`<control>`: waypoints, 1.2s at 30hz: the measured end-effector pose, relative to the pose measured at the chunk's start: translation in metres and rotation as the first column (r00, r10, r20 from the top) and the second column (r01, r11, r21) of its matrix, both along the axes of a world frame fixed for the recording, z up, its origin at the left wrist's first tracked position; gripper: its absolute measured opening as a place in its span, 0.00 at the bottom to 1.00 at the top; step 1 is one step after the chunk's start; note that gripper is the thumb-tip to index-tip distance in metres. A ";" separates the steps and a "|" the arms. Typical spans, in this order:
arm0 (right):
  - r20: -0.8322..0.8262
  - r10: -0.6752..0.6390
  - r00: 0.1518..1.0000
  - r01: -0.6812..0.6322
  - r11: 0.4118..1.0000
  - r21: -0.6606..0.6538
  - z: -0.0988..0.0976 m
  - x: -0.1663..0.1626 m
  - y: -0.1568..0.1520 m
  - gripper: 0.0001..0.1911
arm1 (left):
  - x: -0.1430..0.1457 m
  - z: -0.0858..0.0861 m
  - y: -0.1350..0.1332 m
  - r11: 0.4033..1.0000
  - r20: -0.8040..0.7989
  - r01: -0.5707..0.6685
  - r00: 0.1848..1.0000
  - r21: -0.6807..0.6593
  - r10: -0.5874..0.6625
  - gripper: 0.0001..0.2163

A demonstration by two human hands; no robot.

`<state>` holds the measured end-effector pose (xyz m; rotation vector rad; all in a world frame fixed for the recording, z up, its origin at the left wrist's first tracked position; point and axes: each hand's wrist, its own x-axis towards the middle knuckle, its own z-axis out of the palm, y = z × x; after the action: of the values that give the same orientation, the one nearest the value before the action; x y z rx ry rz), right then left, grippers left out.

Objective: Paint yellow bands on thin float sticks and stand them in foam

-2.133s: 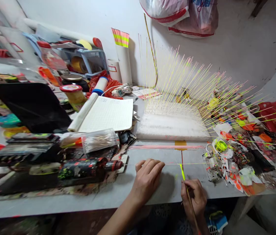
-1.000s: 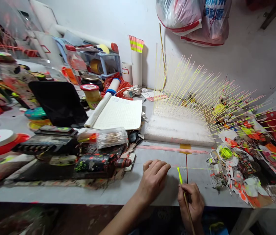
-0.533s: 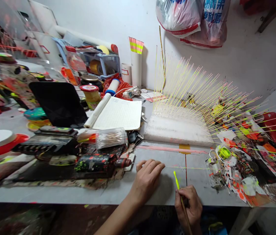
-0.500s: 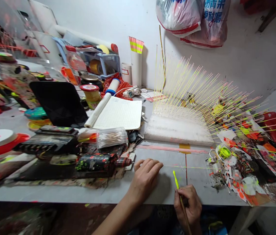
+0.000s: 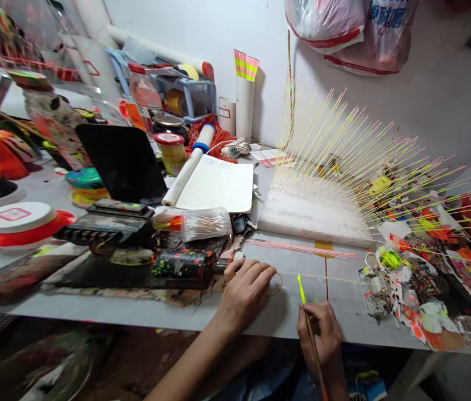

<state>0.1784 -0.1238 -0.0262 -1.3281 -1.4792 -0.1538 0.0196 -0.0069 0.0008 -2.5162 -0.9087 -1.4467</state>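
"Head view: right hand [image 5: 321, 334]?"
"Fingers [image 5: 316, 314] pinching a thin stick [image 5: 308, 320], neon-yellow tip up — tilted over the near table [image 5: 344, 317] edge!"
"Left hand [image 5: 243, 295]?"
"Fingers [image 5: 256, 273] pressed together, curled on the table — just beside a thin ring [image 5: 281, 284], right of them. Foam block [image 5: 310, 220] bristling with sticks, far side."

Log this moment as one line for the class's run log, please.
left hand: on workbench, beside thin loop | right hand: gripping neon-yellow-tipped stick

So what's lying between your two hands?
In the head view, a thin ring lies on the grey tabletop beside the left hand, short of the right hand and its stick.
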 end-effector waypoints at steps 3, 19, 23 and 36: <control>0.008 0.002 1.000 -0.002 1.000 -0.016 -0.001 0.000 0.001 0.06 | 0.000 0.000 0.000 1.000 0.008 0.004 1.000 -0.016 -0.004 0.08; -0.018 -0.021 1.000 0.021 1.000 -0.007 -0.008 0.003 0.001 0.04 | -0.001 -0.003 -0.002 1.000 0.019 0.005 1.000 -0.029 -0.004 0.08; -0.022 -0.031 0.999 0.030 0.999 -0.029 -0.009 0.004 0.000 0.04 | -0.001 -0.004 -0.001 1.000 0.013 0.005 1.000 -0.027 -0.005 0.09; -0.012 0.082 0.997 -0.082 0.996 0.043 -0.009 0.006 -0.007 0.10 | -0.002 -0.006 0.000 1.000 0.018 0.013 1.000 -0.020 -0.013 0.11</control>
<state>0.1844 -0.1306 -0.0350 -1.2298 -1.5082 -0.1222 0.0179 -0.0064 -0.0047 -2.5321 -0.9159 -1.4743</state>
